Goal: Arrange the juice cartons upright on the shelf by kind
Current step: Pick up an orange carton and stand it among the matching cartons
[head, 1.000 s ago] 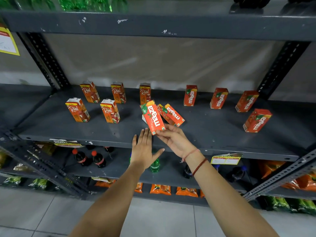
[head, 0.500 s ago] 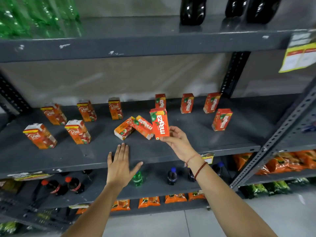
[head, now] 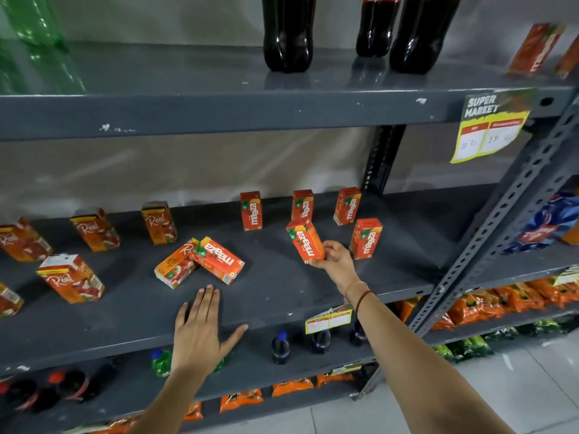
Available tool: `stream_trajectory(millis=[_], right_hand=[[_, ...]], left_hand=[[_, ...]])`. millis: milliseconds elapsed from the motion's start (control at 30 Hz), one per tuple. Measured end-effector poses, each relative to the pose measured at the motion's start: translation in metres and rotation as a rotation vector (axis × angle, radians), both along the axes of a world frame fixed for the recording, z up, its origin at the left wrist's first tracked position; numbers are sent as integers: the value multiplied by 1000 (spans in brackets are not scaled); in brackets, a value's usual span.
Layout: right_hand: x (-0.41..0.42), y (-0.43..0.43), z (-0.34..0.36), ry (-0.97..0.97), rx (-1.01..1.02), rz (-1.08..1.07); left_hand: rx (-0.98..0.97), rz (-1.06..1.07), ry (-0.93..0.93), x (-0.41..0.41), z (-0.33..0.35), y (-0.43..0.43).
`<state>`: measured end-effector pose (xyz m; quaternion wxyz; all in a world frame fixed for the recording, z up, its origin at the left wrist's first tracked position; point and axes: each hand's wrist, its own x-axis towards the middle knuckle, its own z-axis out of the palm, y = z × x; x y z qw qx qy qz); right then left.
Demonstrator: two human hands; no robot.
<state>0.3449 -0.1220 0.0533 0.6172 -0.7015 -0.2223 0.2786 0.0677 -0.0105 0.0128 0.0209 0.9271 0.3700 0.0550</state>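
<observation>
Meanwhile the right hand grips a tilted Maaza carton above the shelf, between three upright Maaza cartons behind and another just beside. Two toppled cartons lie left; the left hand rests open, flat on the shelf edge.

An orange-red Maaza carton is sitting tilted in the right hand's grip, just above the grey shelf and just left of an upright Maaza carton, with three more Maaza cartons standing along the back. Near the middle, one Maaza carton and one Real carton are lying flat, touching. On the left, Real cartons with white tops are standing upright in two loose rows.
</observation>
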Motion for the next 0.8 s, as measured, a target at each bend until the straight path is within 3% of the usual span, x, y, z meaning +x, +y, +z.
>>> stream_trajectory(millis=[267,467,800], right_hand=[[4,0,-12,-236,-166,47],[5,0,-16,-510,-411,-22],[10,5,-9,-513,-515,13]], left_hand=[[-2,22,9,1,0,-2],[9,22,14,0,-2,-2],[39,12,-29,1,-3,-2]])
